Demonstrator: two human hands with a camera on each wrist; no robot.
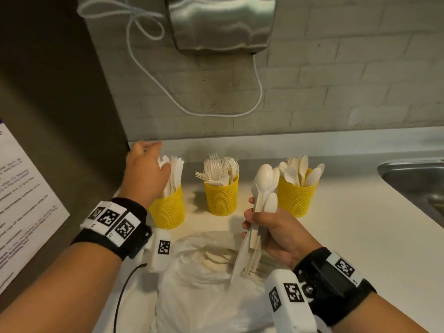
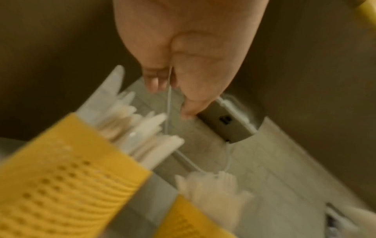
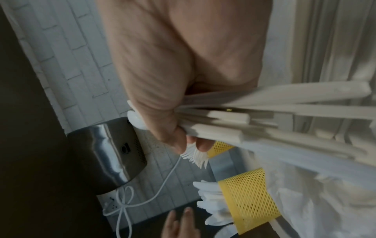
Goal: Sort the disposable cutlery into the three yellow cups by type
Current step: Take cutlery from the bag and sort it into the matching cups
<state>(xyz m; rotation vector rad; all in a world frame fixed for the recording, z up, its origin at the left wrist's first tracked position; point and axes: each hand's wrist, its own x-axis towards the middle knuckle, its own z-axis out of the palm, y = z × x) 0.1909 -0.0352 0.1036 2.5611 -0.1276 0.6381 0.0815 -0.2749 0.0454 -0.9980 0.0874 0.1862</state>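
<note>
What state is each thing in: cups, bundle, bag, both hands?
left cup: upright, holds knives
middle cup: upright, full of forks
right cup: upright, full of spoons
cutlery bundle: mostly spoons, gripped, raised over the bag
plastic bag: open, cutlery inside
left hand: fingers straight, at the knives
right hand: grips the bundle

Three yellow cups, two hands, one plastic bag, one sink.

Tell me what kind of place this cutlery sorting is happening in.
Probably a shared kitchenette or break-room counter, not a home kitchen. A steel wall-mounted dispenser or hand dryer hangs on the white brick wall, a steel sink sits in the white counter, and a printed notice is posted at the left.
</note>
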